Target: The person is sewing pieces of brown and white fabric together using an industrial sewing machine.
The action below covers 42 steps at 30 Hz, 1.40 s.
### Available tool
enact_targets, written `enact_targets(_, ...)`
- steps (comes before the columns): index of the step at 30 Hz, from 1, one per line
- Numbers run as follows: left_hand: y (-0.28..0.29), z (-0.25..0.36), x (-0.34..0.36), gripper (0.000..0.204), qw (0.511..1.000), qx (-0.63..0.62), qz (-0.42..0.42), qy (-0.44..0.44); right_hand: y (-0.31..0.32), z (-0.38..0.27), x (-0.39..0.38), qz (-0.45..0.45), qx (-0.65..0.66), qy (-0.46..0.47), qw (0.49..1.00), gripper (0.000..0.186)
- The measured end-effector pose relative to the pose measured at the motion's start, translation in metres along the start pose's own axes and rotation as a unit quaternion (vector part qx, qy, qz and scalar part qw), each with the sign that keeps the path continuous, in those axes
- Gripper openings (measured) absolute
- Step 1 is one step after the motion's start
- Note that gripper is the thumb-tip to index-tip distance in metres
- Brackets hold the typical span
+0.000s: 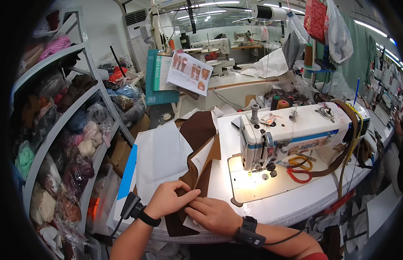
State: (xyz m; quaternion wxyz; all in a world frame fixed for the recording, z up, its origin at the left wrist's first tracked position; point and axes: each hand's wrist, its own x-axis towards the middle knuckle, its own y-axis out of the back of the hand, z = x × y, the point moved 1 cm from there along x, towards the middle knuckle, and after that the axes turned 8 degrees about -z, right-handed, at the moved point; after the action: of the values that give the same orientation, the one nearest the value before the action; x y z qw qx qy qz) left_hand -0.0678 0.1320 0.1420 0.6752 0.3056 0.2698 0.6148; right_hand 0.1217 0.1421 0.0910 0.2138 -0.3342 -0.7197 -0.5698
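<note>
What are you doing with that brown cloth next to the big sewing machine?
A person sits at a white sewing table. Both hands press on pieces of brown fabric with white paper pieces between them. The left hand pinches a fold, and the right hand holds the cloth flat beside it. The white sewing machine stands to the right with its lamp lit. Nothing is under its needle. Red-handled scissors lie by it.
</note>
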Motion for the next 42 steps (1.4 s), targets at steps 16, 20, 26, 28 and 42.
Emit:
enact_targets(16,0.026,-0.046,-0.012,0.013,0.917,-0.379,0.1,0.077,0.019,0.02,-0.051,-0.037,0.019,-0.092,0.995,0.018)
enact_targets(20,0.029,-0.05,-0.013,0.013,0.915,-0.385,0.107,0.057,0.025,0.024,-0.055,-0.048,0.019,-0.111,0.992,0.018)
enact_targets(26,0.027,-0.035,-0.013,0.012,0.909,-0.399,0.112,0.04,0.023,0.025,-0.056,-0.049,0.024,-0.113,0.992,0.017)
enact_targets(28,0.034,-0.03,-0.014,0.013,0.91,-0.396,0.116,0.034,0.025,0.023,-0.056,-0.046,0.023,-0.113,0.992,0.017)
enact_targets(42,0.084,0.001,0.002,0.013,0.953,-0.262,0.131,-0.078,-0.027,0.05,0.001,-0.096,-0.006,-0.117,0.989,0.033)
